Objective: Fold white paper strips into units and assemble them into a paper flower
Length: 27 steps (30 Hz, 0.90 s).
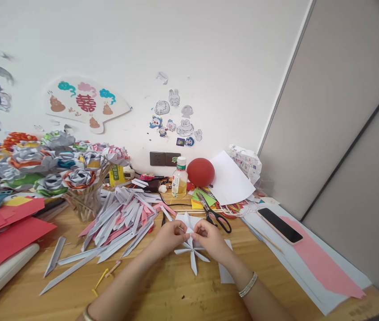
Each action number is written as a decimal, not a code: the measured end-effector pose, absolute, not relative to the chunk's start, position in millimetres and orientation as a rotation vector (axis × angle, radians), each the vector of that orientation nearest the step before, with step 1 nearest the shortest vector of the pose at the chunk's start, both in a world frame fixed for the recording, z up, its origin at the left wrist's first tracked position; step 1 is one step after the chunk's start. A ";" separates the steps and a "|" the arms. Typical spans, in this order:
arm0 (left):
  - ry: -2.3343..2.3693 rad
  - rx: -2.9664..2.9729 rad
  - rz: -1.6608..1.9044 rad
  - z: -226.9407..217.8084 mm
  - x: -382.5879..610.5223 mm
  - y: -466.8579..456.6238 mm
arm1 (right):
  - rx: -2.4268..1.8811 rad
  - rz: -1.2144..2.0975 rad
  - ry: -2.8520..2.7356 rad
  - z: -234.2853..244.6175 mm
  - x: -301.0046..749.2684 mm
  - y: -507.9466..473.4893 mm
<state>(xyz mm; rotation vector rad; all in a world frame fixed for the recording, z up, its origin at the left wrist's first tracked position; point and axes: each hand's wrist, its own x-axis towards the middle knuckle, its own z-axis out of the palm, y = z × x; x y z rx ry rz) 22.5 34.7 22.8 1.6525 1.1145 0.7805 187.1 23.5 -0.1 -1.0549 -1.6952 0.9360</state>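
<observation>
Both of my hands meet over a white folded-paper flower (193, 255) whose narrow pointed petals fan out above the wooden table. My left hand (175, 234) pinches the paper near its centre from the left, thumb and forefinger together. From the right, my right hand (205, 236) pinches the same piece, fingertips almost touching those of the left. Part of the flower's middle is hidden behind the fingers. Just beyond my right hand lie black-handled scissors (214, 216). A white paper piece (225, 267) lies partly under my right forearm.
Several folded paper strips (122, 223) are heaped to the left. Behind them stands a clear container (84, 205) of paper flowers (79, 178). A bottle (179, 180), a red balloon (201, 172) and white paper (231, 178) are at the back; a phone (280, 226) lies right.
</observation>
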 end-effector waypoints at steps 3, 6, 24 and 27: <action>1.149 1.724 0.816 24.7 24.5 33.6 | -1.057 0.926 -1.674 -2.2 187.5 25.2; 1.211 1.800 0.851 28.3 26.9 31.8 | -1.069 0.960 -1.636 -3.2 186.9 25.9; 1.270 1.880 0.790 27.8 26.8 30.4 | -1.060 1.064 -1.657 -1.1 189.7 23.9; 1.283 1.891 0.813 29.1 27.6 29.9 | -1.113 0.915 -1.664 -2.7 187.8 24.4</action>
